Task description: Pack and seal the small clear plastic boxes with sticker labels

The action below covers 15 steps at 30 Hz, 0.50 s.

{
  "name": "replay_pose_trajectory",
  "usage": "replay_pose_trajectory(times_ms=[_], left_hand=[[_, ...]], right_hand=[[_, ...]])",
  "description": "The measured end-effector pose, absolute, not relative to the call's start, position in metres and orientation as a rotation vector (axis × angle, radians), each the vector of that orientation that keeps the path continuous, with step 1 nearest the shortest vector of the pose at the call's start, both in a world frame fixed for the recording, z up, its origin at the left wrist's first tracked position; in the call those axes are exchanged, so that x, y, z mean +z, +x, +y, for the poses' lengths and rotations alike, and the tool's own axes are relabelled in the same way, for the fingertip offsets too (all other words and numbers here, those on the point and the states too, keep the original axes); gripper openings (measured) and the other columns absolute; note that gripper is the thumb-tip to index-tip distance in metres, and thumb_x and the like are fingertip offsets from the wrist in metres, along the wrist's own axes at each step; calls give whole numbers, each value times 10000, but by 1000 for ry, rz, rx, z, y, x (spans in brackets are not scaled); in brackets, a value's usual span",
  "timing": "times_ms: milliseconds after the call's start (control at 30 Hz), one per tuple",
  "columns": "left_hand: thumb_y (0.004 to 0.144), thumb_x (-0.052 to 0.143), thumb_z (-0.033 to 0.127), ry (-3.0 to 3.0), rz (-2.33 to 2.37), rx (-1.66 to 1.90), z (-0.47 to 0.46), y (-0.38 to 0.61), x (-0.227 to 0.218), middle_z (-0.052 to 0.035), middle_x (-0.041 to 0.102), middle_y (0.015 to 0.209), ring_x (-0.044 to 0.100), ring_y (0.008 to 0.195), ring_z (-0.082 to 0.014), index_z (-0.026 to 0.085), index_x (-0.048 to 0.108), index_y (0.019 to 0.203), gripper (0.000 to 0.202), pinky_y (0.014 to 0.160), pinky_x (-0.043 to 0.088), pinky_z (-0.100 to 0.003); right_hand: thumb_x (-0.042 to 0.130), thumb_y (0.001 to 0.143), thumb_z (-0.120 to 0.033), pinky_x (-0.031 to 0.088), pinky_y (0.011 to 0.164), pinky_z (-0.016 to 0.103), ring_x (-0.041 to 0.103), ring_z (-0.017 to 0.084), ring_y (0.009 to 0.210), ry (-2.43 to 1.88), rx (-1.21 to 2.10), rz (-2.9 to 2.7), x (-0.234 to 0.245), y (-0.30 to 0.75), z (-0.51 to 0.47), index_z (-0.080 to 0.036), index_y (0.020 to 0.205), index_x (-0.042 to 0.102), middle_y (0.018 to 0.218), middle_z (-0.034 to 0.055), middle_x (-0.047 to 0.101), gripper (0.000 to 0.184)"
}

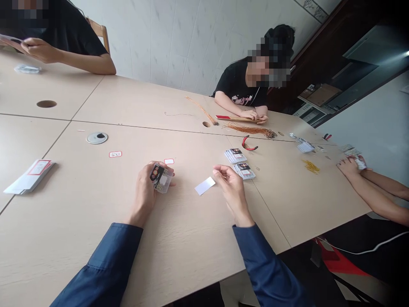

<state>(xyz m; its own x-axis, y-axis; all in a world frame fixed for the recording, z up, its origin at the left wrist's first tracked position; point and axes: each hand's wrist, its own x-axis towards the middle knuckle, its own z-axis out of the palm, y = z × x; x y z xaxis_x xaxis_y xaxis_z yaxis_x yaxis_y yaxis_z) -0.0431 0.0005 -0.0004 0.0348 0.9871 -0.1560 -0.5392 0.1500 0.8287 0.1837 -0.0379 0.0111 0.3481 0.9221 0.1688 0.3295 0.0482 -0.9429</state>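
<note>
My left hand (145, 192) grips a small clear plastic box (160, 178) with a dark printed label and gold-coloured bits inside. My right hand (231, 187) hangs just above the table (79, 221), its thumb and forefinger pinched close together. Whether they hold anything tiny is too small to tell. A white paper card (205, 186) lies between my hands, nearest the right one. Two stacks of similar labelled packets (235, 155) sit just beyond my right fingertips, and a small red-outlined label (169, 161) lies beyond the box.
Red-handled pliers (249, 143) and copper-coloured strands (251, 130) lie further along the table. Gold pins (310, 166) are scattered to the right. White envelopes (28, 178) lie at the left. Several co-workers sit around the table, one with hands (349, 166) holding a small packet.
</note>
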Motion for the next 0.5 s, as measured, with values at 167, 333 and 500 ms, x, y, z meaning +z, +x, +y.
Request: replay_pose_trajectory(times_ms=[167,333,500], left_hand=[[837,522,389,641,882,1310,2,-42,3,-69,699,786,700,747,-224,153,637,831,263,566,603,-333],[819,451,287,601,924,1363,3,-33,10,-82,680,712,689,657,-231,133,624,752,241,472,581,-334],[859,360,239,640,950,1425,5,-23,13,-68,627,691,688,696,-252,147,572,670,298,398,550,-338]], right_hand=[[610,906,-500,489,799,298,633,189,882,-1766,988,-1527,59,231,-122,-201,993,712,947,59,687,328],[495,936,-591,485,689,305,595,170,688,-2211,1331,-1657,89,282,-195,-188,1191,683,699,19,612,513],[591,877,-569,491,749,321,602,189,843,-2380,1253,-1645,72,302,-231,-228,1126,703,976,73,664,437]])
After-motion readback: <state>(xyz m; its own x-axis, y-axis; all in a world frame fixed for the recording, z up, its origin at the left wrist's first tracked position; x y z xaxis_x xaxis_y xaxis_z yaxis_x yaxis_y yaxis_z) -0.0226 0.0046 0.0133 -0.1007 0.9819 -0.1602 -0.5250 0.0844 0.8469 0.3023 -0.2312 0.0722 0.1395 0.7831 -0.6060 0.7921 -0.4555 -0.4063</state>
